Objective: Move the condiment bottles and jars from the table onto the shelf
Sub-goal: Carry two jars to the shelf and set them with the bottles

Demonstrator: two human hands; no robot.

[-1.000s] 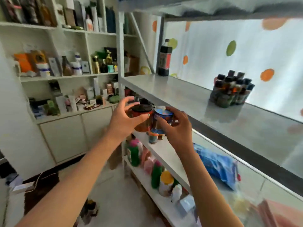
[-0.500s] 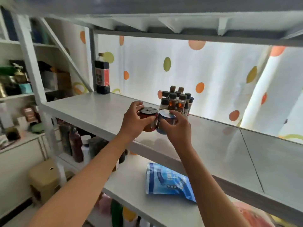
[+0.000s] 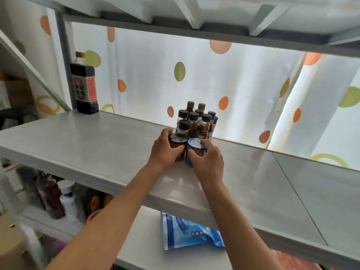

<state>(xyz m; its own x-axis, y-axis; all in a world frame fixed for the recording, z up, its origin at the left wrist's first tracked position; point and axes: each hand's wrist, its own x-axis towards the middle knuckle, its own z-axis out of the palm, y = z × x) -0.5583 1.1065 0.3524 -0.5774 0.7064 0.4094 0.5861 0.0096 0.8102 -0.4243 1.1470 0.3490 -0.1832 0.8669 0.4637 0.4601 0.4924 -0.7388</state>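
Both jars are down on the grey shelf (image 3: 97,145) right in front of the cluster of small dark-capped bottles (image 3: 196,123): left hand (image 3: 165,151) wrapped around the black-lidded jar (image 3: 177,142) of reddish-brown stuff, right hand (image 3: 207,160) gripping the blue-lidded jar (image 3: 195,148). Contents of that one are hidden. The tall dark bottle (image 3: 85,88) in the back corner has a red label, writing too blurry to read.

Two hands: left hand (image 3: 164,151) wrapped round one red-brown jar with a black segmented lid (image 3: 177,142), right hand (image 3: 207,161) wrapped round one blue-lidded round jar (image 3: 195,146). Just behind both grips, about ten small black-capped glass bottles (image 3: 196,122) clustered. Far left of the grips, one tall dark bottle with a red label (image 3: 84,88). Below the grips, one blue plastic pouch (image 3: 187,233).
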